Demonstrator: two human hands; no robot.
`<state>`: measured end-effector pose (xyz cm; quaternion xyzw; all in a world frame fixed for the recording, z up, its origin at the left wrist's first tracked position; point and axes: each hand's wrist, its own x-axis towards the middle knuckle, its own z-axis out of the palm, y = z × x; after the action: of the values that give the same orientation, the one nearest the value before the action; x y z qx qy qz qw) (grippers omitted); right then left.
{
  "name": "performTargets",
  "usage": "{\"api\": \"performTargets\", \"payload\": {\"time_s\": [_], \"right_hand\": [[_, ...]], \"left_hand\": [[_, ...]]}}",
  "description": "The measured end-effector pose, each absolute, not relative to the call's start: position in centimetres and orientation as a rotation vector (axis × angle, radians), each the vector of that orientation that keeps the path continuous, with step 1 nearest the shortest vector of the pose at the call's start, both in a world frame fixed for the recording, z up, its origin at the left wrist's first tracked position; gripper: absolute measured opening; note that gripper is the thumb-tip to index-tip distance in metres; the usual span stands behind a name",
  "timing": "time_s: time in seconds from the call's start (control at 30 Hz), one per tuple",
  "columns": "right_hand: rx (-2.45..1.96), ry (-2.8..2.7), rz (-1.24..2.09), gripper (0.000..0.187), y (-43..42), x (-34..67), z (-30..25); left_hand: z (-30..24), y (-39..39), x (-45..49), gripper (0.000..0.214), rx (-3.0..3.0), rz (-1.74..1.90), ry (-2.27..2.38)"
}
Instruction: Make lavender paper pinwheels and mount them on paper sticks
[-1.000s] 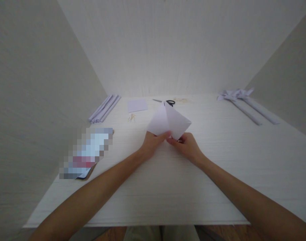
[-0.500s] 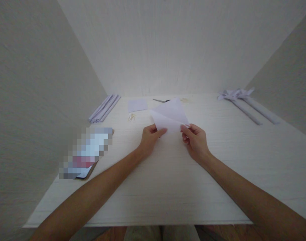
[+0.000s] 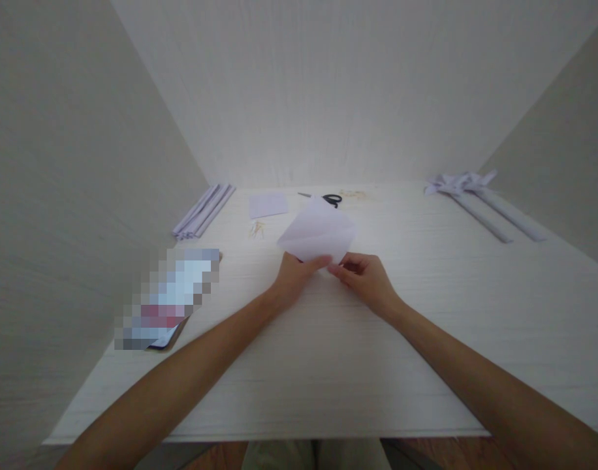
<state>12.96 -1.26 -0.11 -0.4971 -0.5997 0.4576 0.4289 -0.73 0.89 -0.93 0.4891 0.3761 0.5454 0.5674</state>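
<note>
A white sheet of paper (image 3: 317,235) with a crease across it is held low over the middle of the white table (image 3: 328,352). My left hand (image 3: 294,282) pinches its near edge from the left. My right hand (image 3: 366,281) pinches the same near edge from the right, fingertips almost meeting the left hand's. Both hands are closed on the paper.
Black-handled scissors (image 3: 328,198) and a small paper square (image 3: 268,204) lie at the back. Toothpick-like sticks (image 3: 256,228) lie near them. Rolled paper tubes (image 3: 204,210) rest at the back left, paper pinwheels on tubes (image 3: 475,196) at the back right. A blurred packet (image 3: 169,297) sits left.
The hands, apart half a second ago with the sheet spread wider, have come together at the near edge. The paper now lies lower and flatter, uncovering the scissors behind it.
</note>
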Motion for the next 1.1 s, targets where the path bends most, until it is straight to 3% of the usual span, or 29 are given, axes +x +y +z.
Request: {"api": "performTargets", "payload": {"time_s": [0.27,0.6,0.87,1.1], "right_hand": [[-1.268,-1.617,1.096,0.012,-1.28,12.98,-0.12],[-1.172,-1.662,1.073,0.01,-1.01,13.15,-0.54],[-1.19,-1.657,1.052,0.01,-1.07,13.19,-0.42],[-1.278,-1.627,1.106,0.021,-1.3,12.9,0.0]], "left_hand": [[-0.57,0.92,-0.49,0.033,1.034,1.299,0.917],[-1.01,0.99,-0.72,0.039,1.079,1.289,0.893],[-1.05,1.19,-0.65,0.031,1.058,1.303,0.886],[-0.94,1.04,-0.62,0.028,1.068,1.292,0.905]]}}
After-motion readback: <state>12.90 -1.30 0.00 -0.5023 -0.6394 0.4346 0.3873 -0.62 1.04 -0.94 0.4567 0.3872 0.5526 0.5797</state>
